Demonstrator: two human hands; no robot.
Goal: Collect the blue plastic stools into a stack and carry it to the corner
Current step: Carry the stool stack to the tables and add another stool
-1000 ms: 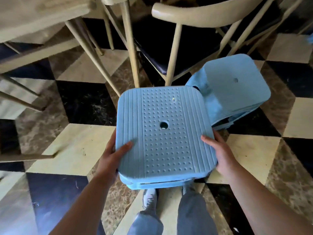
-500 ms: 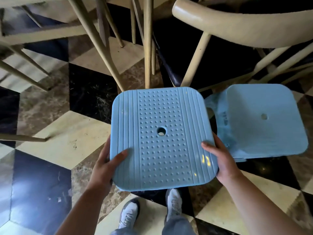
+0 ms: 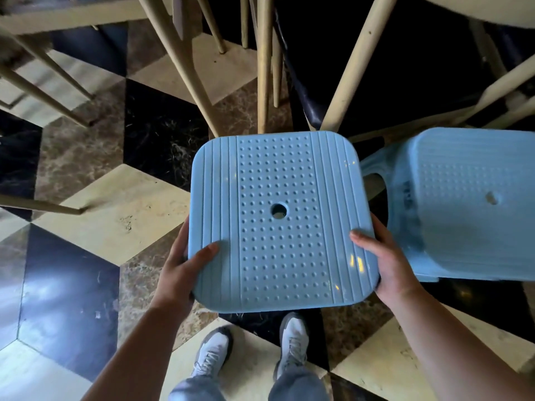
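Nearest the camera I see two grey-and-white shoes (image 3: 292, 342) and grey trouser legs (image 3: 295, 386) standing on a floor of cream, black and brown marble tiles (image 3: 115, 215). Above them both forearms reach forward. The left hand (image 3: 181, 270) grasps the near-left edge of the held blue stool (image 3: 280, 221): its thumb lies across the ribbed top surface and its fingers curl under the rim, out of sight. The right hand (image 3: 388, 264) grasps the near-right edge the same way, thumb on top, fingers wrapped below the rim. The stool is carried off the floor between the hands, directly over the feet, seat side up and roughly level; the seat shows a dotted centre panel, ribbed bands on both sides and a round hole in the middle. I cannot tell whether further stools are nested beneath it.

Just beside its right edge stands a second blue stool (image 3: 463, 204), lower down, with one side opening facing the held stool; whether the two touch I cannot tell. Beyond both, cream wooden chair legs (image 3: 263, 68) and a chair with a dark seat (image 3: 405, 68) fill the upper field.
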